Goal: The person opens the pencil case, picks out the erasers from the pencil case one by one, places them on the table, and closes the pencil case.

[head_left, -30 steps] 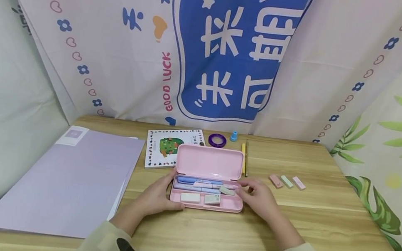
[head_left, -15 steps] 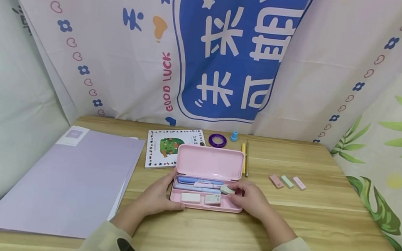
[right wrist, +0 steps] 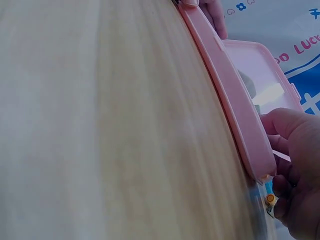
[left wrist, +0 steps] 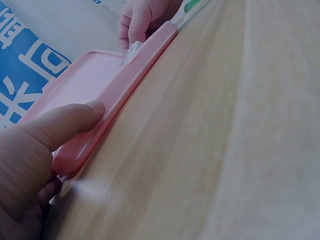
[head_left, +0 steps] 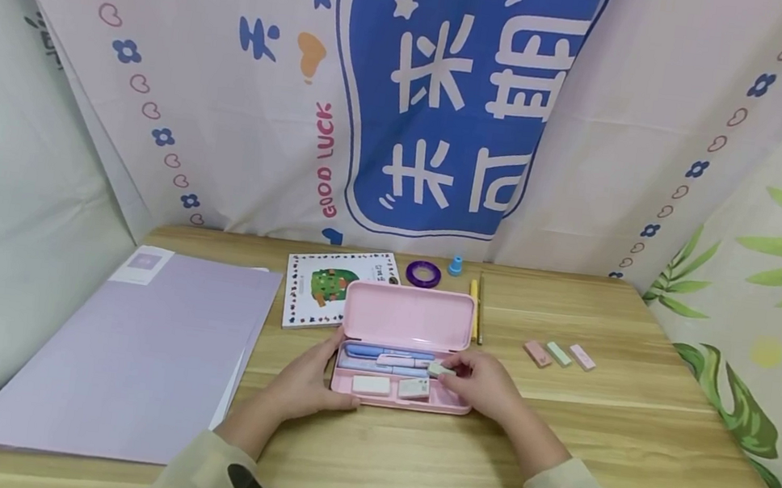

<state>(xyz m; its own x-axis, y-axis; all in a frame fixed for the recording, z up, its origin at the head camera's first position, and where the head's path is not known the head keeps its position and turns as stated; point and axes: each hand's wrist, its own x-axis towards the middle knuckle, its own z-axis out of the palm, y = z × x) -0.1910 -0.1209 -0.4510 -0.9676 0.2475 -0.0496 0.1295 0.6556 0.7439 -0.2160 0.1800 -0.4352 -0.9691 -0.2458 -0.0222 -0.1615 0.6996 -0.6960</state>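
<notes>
A pink pencil case (head_left: 407, 317) lies on the table with its lid raised. Its back compartment holds blue and pale pens (head_left: 388, 353). In the front one lie a white eraser (head_left: 371, 385) and a greyish eraser (head_left: 413, 388). My left hand (head_left: 302, 380) grips the case's left end, thumb on the front wall, as the left wrist view (left wrist: 55, 135) also shows. At the right end, my right hand (head_left: 491, 386) pinches a small pale green eraser (head_left: 438, 369) over the pens. The right wrist view mostly hides this eraser behind the case wall.
A lilac folder (head_left: 164, 363) covers the table's left side. Behind the case are a picture booklet (head_left: 315, 292), a purple tape roll (head_left: 423, 273), a small blue object (head_left: 456, 265) and yellow and dark pencils (head_left: 478, 312). Small pink and green erasers (head_left: 558, 353) lie to the right.
My right hand has moved left from the case's right edge and now pinches the pale green eraser, which has shifted slightly. My left hand stays on the case.
</notes>
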